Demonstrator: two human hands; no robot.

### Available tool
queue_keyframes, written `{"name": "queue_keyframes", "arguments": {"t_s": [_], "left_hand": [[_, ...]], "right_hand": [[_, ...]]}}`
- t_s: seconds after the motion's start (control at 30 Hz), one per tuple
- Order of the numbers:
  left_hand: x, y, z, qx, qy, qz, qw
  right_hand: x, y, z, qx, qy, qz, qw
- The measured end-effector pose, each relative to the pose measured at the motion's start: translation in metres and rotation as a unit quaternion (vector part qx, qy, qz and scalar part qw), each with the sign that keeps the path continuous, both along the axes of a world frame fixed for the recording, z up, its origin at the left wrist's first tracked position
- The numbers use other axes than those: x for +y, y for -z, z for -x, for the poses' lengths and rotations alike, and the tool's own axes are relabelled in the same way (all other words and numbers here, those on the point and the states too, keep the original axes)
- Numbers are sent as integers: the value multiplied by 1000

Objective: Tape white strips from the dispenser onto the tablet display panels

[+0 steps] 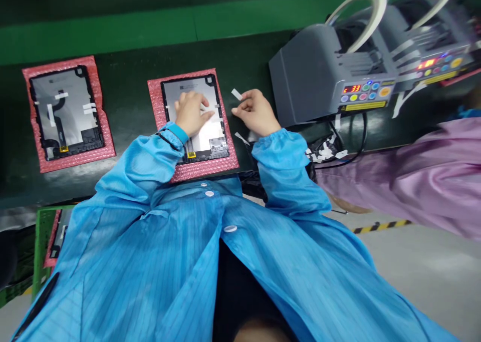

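My right hand [257, 112] pinches a short white strip of tape [236, 94] between thumb and fingertips, just right of the middle panel. My left hand [191, 114] is over that tablet screen panel [218, 131], its thumb and forefinger apart and nothing visible between them. The panel has a black frame and a silvery back, and lies on pink bubble wrap [205, 171]. My left hand hides part of its back. On the left, a similar panel [75, 124] rests on its own pink bubble wrap [107, 136], with white tape pieces and a dark ribbon cable on its back.
Two grey tape dispensers [308, 76] with lit displays stand at the right of the dark green bench [131, 106]. White tape scraps [326, 150] and a black cable [363, 141] are by the front edge. A co-worker's lilac sleeve [413, 177] reaches in from the right. A green crate [41, 232] sits lower left.
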State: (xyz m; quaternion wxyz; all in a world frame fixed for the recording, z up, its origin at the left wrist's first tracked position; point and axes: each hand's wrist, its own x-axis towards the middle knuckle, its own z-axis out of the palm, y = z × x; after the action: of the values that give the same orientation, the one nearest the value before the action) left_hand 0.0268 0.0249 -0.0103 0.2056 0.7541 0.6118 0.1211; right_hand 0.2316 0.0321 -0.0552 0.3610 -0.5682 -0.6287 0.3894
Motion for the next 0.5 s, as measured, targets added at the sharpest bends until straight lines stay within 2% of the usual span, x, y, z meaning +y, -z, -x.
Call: {"name": "queue_keyframes", "arguments": {"t_s": [0.17, 0.3, 0.4, 0.5], "left_hand": [[14, -12, 5, -47, 66, -3, 997], [13, -15, 0, -40, 107, 9, 993], [12, -12, -1, -25, 104, 22, 994], [15, -6, 0, -25, 82, 28, 996]], "right_hand": [[-15, -28, 8, -19, -61, 17, 998], [-22, -43, 23, -41, -72, 22, 996], [-21, -41, 24, -44, -66, 27, 997], [-15, -31, 17, -34, -32, 23, 999]]}}
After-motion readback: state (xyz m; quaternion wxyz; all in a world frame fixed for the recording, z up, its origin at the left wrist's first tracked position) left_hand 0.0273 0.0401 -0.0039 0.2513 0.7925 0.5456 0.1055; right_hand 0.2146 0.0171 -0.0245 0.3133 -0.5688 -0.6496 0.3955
